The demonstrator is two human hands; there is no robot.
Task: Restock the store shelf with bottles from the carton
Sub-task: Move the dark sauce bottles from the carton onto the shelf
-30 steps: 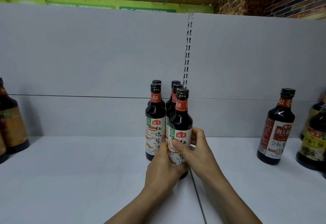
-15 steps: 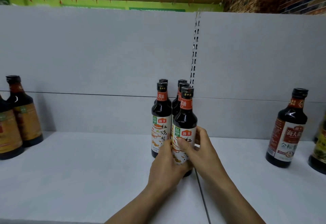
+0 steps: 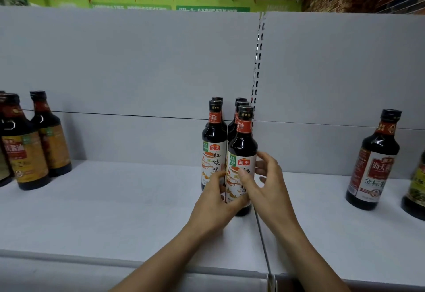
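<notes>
Far left of the front bottle, two dark yellow-label bottles stand upright on the white shelf, and slivers of further bottles are cut off by the frame edge. Just left of the front bottle and touching it stands a matching bottle with a red neck band and a white label. Behind these two, only the caps and necks of three more bottles of the group show, among them the rear caps. The front bottle stands upright on the shelf, at the front right of this group and just left of the shelf seam. The left hand grips the lower body of the front bottle from its left, with the thumb lying across the bottom of the label. The right hand holds the same bottle from its right: the thumb presses on the label and the spread fingers curve round the bottle's right side. Behind the front bottle and slightly to its right, a slotted upright runs up the grey back panel. Well right of the front bottle stands a single red-label bottle, upright. Farther right again, a green-label bottle is partly cut off by the frame edge.
</notes>
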